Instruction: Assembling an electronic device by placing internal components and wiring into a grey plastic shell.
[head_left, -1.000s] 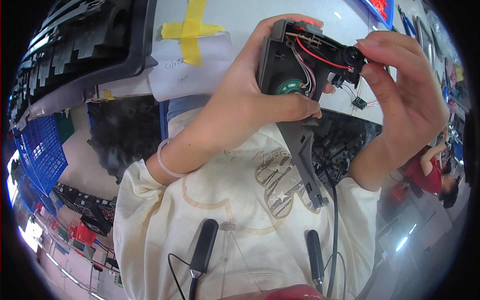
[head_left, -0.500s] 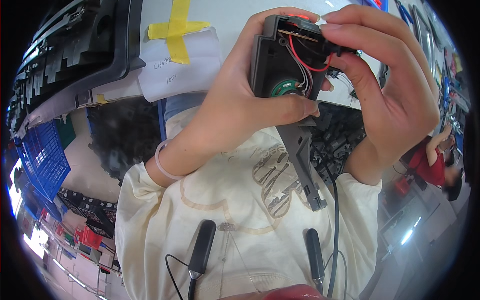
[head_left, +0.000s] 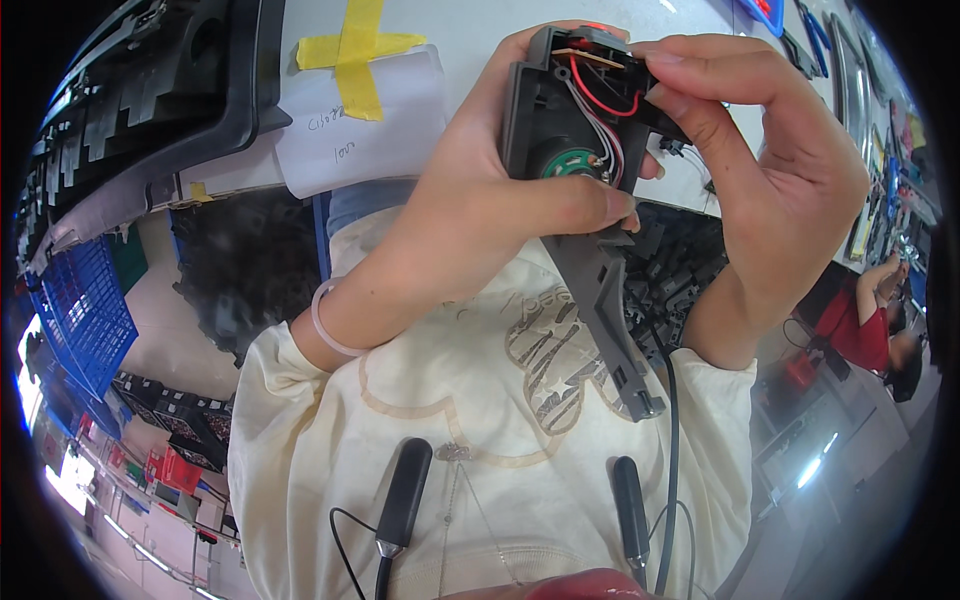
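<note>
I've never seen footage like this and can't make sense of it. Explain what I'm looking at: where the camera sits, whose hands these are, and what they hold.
The picture comes from a wide fisheye camera worn on a person's head, looking down, so straight edges bend near the rim. Both forearms rising from the bottom belong to that person, who wears a cream sweatshirt.

The left hand grips an opened dark plastic housing with a long grey handle-like part hanging below it. Inside sit a small round speaker and red and white wires. The right hand pinches at the wires near the top of the housing.

Behind lies a white work table with a paper note held down by a yellow tape cross, and a large black grille-like part. A blue crate stands at the left. Another person in red sits at the right.
</note>
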